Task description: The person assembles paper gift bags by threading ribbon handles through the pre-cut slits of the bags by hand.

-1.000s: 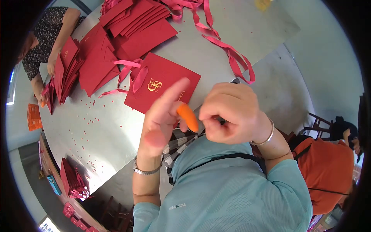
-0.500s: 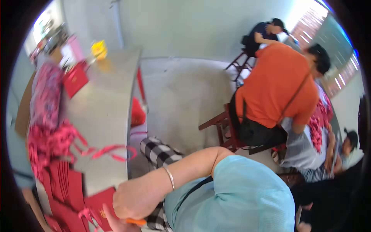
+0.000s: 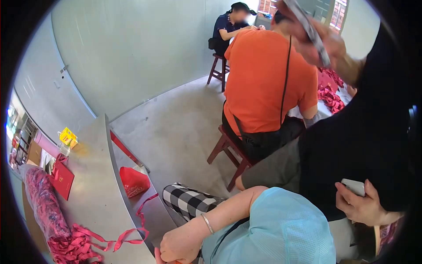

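Observation:
At the lower edge my right hand [image 3: 181, 244], with a bracelet [image 3: 208, 223] on its wrist, is curled closed beside the table. A small bit of something orange shows under its fingers, mostly cut off by the frame. Just left of it a sliver of a finger shows, which seems to be my left hand [image 3: 158, 256]; the rest lies out of frame. A red ribbon [image 3: 127, 236] trails across the table edge near my right hand. It runs from a heap of red ribbons [image 3: 74, 247], beside a clear plastic bag of ribbons [image 3: 41, 200].
A metal table [image 3: 90, 176] stands left, with a red paper bag [image 3: 64, 179] and a yellow box [image 3: 67, 137]. A red bag [image 3: 133, 181] sits below its edge. A person in orange [image 3: 268, 83] sits ahead; a person in black [image 3: 351, 145] stands close right, holding phone-like objects.
My view has swung right and up. The red folders and most of my hands have slipped below the frame. A person in black has come close on the right.

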`<state>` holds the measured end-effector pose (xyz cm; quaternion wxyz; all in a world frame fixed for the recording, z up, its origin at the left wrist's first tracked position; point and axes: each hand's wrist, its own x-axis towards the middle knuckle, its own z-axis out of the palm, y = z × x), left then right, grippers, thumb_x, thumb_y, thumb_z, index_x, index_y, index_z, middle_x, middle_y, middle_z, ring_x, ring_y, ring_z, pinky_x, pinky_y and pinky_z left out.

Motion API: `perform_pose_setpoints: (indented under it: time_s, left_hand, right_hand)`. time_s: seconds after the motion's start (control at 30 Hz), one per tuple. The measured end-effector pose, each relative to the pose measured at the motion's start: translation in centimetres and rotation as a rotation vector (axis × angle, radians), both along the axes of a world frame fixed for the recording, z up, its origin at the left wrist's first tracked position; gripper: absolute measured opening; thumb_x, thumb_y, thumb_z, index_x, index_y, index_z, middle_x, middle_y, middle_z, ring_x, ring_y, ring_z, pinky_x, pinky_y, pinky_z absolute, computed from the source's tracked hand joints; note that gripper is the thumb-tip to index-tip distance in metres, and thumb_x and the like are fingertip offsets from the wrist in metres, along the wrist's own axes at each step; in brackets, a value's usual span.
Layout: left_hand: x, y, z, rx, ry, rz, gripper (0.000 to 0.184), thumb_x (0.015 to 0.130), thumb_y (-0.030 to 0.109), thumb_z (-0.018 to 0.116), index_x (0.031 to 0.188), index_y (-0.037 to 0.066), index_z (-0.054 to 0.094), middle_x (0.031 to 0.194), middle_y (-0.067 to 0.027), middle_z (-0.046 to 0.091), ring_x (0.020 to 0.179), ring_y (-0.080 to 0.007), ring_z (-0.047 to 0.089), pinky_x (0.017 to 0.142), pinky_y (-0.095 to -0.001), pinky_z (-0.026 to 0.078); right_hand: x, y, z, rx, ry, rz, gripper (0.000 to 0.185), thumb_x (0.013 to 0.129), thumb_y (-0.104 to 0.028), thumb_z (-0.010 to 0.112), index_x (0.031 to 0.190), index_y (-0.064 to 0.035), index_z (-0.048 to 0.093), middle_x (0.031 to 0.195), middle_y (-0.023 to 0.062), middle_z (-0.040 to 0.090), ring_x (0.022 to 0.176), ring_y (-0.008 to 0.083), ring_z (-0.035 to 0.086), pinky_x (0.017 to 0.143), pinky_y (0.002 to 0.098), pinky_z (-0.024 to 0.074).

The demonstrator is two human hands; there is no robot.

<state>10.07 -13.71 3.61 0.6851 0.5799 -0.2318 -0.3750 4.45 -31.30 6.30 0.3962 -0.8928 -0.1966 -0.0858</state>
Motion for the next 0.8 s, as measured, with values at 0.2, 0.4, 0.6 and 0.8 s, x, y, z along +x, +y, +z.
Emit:
perform_pose_setpoints:
  time_s: [0.2, 0.4, 0.6, 0.8]
  left_hand:
    - [-0.6, 0.4, 0.6, 0.210, 0.112, 0.306, 0.056, 0.097, 0.029, 0.052, 0.143, 0.000, 0.040, 0.120, -0.0168, 0.058, 0.101, -0.0258, 0.060, 0.083, -0.0337, 0.051]
    - [-2.1, 2.0, -0.2, 0.004, -0.215, 0.461, 0.055, 0.099, 0.041, 0.052, 0.134, -0.001, 0.051, 0.107, -0.0088, 0.061, 0.082, -0.0148, 0.058, 0.068, -0.0227, 0.046]
    - [-2.6, 3.9, 0.0, -0.242, -0.114, 0.581, 0.047, 0.095, 0.038, 0.062, 0.122, 0.000, 0.058, 0.099, -0.0048, 0.062, 0.079, -0.0110, 0.057, 0.065, -0.0222, 0.044]
    - [-5.0, 4.6, 2.1, -0.281, -0.137, 0.754, 0.029, 0.098, 0.012, 0.053, 0.123, -0.003, 0.056, 0.084, -0.0047, 0.060, 0.068, -0.0128, 0.051, 0.067, -0.0256, 0.044]
  right_hand:
    - [0.9, 0.9, -0.3, -0.109, -0.033, 0.030, 0.014, 0.065, -0.017, 0.060, 0.061, -0.0042, 0.063, 0.066, 0.0151, 0.064, 0.066, 0.0353, 0.063, 0.058, 0.0441, 0.0485]
    - [1.6, 2.3, 1.5, -0.104, -0.234, 0.038, 0.017, 0.067, -0.022, 0.060, 0.068, -0.0059, 0.064, 0.071, 0.0111, 0.066, 0.069, 0.0309, 0.065, 0.058, 0.0421, 0.0494]
    - [2.7, 5.1, 3.5, -0.151, -0.531, 0.081, 0.012, 0.077, -0.017, 0.058, 0.072, -0.0069, 0.060, 0.069, 0.0034, 0.061, 0.068, 0.0226, 0.061, 0.056, 0.0346, 0.0483]
    - [1.9, 6.1, 4.1, -0.143, -0.550, 0.070, 0.015, 0.073, -0.020, 0.061, 0.070, -0.0060, 0.058, 0.067, 0.0069, 0.060, 0.067, 0.0265, 0.062, 0.056, 0.0374, 0.0477]
